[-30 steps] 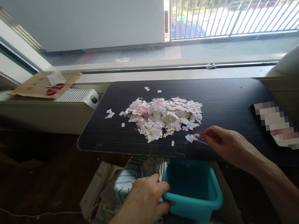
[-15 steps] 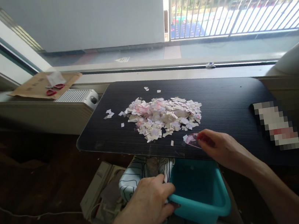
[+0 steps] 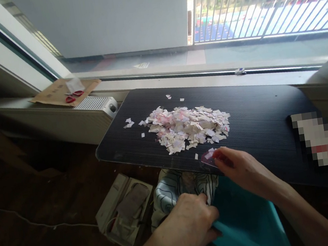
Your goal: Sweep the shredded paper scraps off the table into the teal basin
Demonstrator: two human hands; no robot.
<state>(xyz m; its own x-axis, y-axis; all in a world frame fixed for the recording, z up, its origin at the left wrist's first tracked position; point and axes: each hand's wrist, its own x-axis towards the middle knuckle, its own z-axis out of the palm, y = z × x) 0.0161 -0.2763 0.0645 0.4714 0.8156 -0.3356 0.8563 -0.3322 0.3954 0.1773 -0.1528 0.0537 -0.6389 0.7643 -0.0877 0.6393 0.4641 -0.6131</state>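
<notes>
My left hand point(image 3: 189, 219) is closed on the rim of a teal plastic basin point(image 3: 251, 220), which is below the table's front edge. At that edge, my right hand point(image 3: 240, 165) pinches a thin, see-through pinkish plastic piece point(image 3: 207, 158) lying low over the tabletop, with a few paper bits at it. Just beyond lies a broad pile of small cut paper pieces point(image 3: 190, 127), white with some pink. One loose scrap point(image 3: 196, 156) sits left of the plastic piece. My right forearm hides part of the basin.
The dark table point(image 3: 260, 113) stands against the windowsill. A blurred-out item point(image 3: 322, 141) lies at its right side. Red-handled scissors point(image 3: 75, 96) rest on a brown envelope point(image 3: 53, 94) at the left. An open box point(image 3: 127, 209) and a striped cloth point(image 3: 167, 189) are below the table.
My left hand and the basin have shifted right and lower in the view. The plastic piece has moved slightly left relative to the paper pile. The whole view has swung a little left.
</notes>
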